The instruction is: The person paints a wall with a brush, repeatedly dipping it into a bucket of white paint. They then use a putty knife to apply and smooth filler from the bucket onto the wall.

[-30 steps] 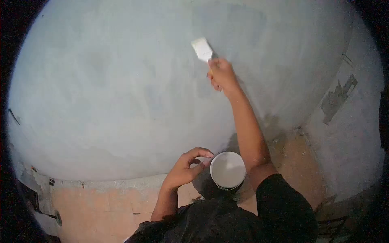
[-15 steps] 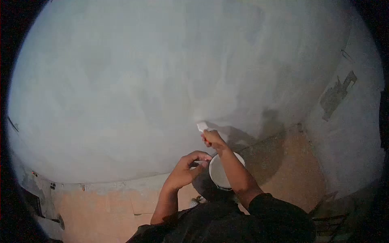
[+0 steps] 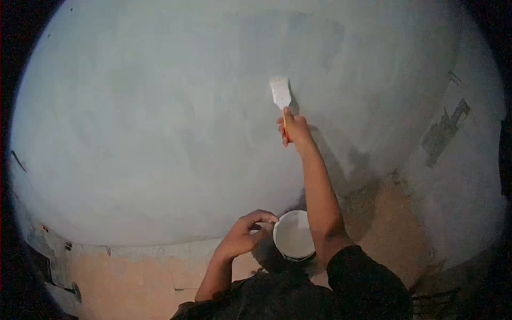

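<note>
My right hand (image 3: 295,128) is closed around the red and yellow handle of a paintbrush (image 3: 280,92). Its white-coated head points up, with the bristles at the wall (image 3: 160,117). Beside my body, my left hand (image 3: 246,233) has its thumb and fingertips closed at the left rim of a round bucket (image 3: 294,234). Pale paint shows inside the bucket, and my right forearm passes over its right edge. The exact grip of the left fingertips on the rim is too small to make out.
Orange-brown floor (image 3: 128,272) runs along the wall's base. At the right, a side wall (image 3: 469,197) carries a dark bare patch (image 3: 445,130). Dark objects stand at the lower left and lower right edges.
My right hand has moved the paintbrush up the wall, away from just above the bucket, and the arm is now stretched out. My left hand stays at the bucket's rim.
</note>
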Action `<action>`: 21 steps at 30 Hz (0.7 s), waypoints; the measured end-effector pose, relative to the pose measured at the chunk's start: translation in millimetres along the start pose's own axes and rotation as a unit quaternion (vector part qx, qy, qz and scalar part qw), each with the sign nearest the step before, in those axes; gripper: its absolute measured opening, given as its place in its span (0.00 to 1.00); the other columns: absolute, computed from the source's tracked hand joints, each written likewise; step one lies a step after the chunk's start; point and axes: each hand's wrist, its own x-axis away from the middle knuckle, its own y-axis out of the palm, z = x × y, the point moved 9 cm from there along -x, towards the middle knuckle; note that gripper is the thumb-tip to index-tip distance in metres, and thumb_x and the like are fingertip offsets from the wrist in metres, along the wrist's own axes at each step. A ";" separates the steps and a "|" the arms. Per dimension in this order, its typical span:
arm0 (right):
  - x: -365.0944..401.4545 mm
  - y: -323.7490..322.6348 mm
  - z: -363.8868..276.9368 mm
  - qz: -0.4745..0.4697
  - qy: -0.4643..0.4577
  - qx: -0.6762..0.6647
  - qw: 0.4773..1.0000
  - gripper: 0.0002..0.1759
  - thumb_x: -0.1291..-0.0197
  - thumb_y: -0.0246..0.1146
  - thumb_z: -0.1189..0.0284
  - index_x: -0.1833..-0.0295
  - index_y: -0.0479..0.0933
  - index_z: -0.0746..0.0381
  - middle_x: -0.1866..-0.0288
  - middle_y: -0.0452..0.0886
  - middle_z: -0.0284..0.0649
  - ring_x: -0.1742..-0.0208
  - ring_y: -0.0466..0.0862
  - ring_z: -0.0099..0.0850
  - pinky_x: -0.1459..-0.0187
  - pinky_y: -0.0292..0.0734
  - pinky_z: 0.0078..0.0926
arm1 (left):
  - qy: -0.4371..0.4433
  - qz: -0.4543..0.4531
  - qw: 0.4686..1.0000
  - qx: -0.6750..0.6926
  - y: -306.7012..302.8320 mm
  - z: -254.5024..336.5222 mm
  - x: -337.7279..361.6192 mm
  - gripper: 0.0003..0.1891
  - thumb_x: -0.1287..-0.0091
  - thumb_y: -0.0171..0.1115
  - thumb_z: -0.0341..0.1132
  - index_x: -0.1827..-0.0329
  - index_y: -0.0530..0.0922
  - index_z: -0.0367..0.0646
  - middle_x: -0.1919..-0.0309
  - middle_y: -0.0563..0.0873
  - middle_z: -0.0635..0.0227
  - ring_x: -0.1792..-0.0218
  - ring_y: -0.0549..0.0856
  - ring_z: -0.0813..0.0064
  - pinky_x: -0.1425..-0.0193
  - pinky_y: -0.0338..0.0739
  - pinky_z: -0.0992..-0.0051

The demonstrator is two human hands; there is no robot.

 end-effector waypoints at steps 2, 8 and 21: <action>-4.8 4.0 63.5 -0.012 0.067 -0.042 0.997 0.33 0.29 0.48 0.44 0.62 0.74 0.69 0.84 0.68 0.32 0.91 0.65 0.23 0.87 0.68 0.27 | -0.002 -0.003 1.000 0.013 2.0 -1.1 -1.4 0.11 0.31 0.56 0.24 0.47 0.79 0.40 0.47 0.82 0.66 0.45 0.80 0.71 0.43 0.75 0.69; 32.3 5.3 169.1 -0.054 0.176 -0.060 0.981 0.36 0.32 0.50 0.40 0.59 0.75 0.69 0.83 0.72 0.34 0.88 0.70 0.23 0.82 0.75 0.29 | -0.011 0.002 1.000 0.008 12.6 6.3 -17.2 0.11 0.32 0.57 0.26 0.49 0.81 0.42 0.51 0.83 0.67 0.50 0.81 0.73 0.46 0.74 0.70; 33.6 14.7 94.1 0.004 0.244 0.004 0.970 0.21 0.30 0.54 0.58 0.64 0.78 0.65 0.83 0.70 0.31 0.89 0.58 0.20 0.87 0.51 0.21 | -0.002 -0.003 1.000 0.002 -9.1 1.8 -9.0 0.10 0.31 0.57 0.27 0.48 0.81 0.43 0.50 0.83 0.68 0.48 0.81 0.72 0.45 0.75 0.70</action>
